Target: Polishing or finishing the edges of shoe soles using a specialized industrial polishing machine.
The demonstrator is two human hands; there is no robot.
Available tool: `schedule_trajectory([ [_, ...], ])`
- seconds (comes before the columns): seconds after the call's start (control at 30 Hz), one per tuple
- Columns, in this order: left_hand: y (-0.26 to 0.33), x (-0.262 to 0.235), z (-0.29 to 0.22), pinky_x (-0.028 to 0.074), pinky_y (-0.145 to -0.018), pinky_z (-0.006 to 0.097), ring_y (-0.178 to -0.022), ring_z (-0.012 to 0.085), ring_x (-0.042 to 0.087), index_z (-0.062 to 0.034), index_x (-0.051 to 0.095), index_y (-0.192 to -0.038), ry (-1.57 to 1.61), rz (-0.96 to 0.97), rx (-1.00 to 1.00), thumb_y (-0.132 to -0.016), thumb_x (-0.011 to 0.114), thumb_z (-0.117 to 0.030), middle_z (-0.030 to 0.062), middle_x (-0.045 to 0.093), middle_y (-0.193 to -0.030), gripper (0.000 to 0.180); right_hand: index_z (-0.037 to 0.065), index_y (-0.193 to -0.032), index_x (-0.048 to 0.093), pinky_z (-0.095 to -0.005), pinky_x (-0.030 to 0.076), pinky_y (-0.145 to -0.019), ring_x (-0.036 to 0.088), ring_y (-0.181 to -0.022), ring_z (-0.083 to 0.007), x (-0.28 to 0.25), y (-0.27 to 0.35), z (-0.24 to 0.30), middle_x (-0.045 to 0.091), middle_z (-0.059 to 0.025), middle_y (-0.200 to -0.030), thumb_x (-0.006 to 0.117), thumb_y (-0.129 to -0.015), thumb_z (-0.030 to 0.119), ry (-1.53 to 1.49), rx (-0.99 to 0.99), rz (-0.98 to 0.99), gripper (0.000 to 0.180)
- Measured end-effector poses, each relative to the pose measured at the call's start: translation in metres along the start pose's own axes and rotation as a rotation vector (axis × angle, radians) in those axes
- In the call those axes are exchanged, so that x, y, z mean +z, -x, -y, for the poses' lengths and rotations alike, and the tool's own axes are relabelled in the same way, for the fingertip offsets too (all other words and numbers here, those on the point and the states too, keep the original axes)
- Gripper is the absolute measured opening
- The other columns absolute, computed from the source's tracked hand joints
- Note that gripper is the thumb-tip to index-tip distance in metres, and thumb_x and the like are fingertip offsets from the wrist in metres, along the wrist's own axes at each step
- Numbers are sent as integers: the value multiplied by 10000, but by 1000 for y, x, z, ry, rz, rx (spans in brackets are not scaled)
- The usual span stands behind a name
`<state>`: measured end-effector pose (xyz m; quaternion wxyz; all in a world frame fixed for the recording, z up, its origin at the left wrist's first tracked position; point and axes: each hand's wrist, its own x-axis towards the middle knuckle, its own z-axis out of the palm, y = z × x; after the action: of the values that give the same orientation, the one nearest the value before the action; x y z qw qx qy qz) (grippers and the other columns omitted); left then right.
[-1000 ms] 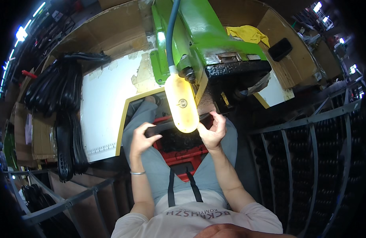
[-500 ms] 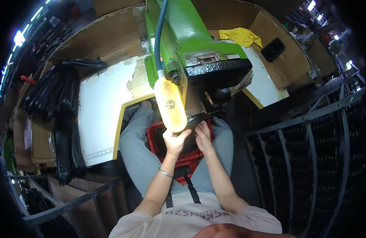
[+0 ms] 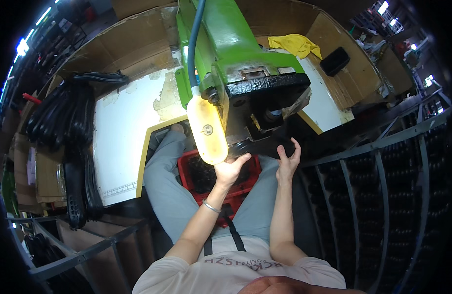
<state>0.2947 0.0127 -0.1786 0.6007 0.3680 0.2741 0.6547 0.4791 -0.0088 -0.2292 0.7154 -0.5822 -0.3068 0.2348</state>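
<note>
Under the head of the green machine (image 3: pixel 255 56) is a long black piece (image 3: pixel 263 147), which looks like a shoe sole; its outline blends into the dark machine parts. My left hand (image 3: pixel 228 171) grips its left end, thumb on the near side and fingers mostly hidden behind the yellow lamp (image 3: pixel 207 130). At the right end, my right hand (image 3: pixel 287 164) holds it between the thumb and curled fingers. Below both hands, between my knees, sits a red crate (image 3: pixel 189 171) with dark scraps inside.
Black soles (image 3: pixel 64 117) lie heaped at the left edge of the white tabletop (image 3: pixel 120 142). A yellow cloth (image 3: pixel 297 45) and a black phone-like slab (image 3: pixel 335 61) rest at the back right. Metal racks (image 3: pixel 383 196) with rows of black pieces stand at my right.
My right hand has moved right, away from my left hand, and turned upward. My left hand has shifted slightly right. More of the black piece shows between them.
</note>
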Motion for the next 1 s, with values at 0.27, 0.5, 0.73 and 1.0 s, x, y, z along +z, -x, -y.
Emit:
schedule_trajectory([
  [0.27, 0, -8, -17, 507, -768, 255, -814, 118, 621, 43, 625, -968, -295, -64, 149, -743, 778, 44, 78, 672, -904, 272, 116, -1326, 405, -383, 558, -781, 543, -1096, -215, 34, 48, -46, 473, -63, -1251, 683, -881, 132, -536, 474, 251, 525],
  [0.5, 2, -21, -35, 528, -794, 273, -853, 147, 641, 61, 599, -1008, -444, 41, 108, -739, 750, 100, 98, 660, -929, 311, 58, -1282, 477, -295, 513, -827, 564, -1031, -175, 27, 31, -17, 528, -77, -1195, 747, -792, 12, -289, 189, 45, 561],
  [0.73, -3, -21, -51, 503, -677, 229, -719, 81, 619, 59, 628, -967, -365, -8, 156, -717, 810, -22, 59, 684, -835, 320, 5, -1314, 479, -291, 450, -925, 514, -1118, -190, 6, -14, 51, 525, -101, -1201, 839, -713, 79, 207, -263, 51, 705],
  [1.0, -1, -67, -97, 543, -744, 282, -790, 151, 641, 52, 543, -979, -299, -20, 103, -708, 731, 125, 95, 638, -874, 338, -50, -1361, 413, -355, 483, -969, 509, -1189, -248, 29, -1, 90, 444, -172, -1384, 786, -725, -38, -36, -245, 293, 737],
])
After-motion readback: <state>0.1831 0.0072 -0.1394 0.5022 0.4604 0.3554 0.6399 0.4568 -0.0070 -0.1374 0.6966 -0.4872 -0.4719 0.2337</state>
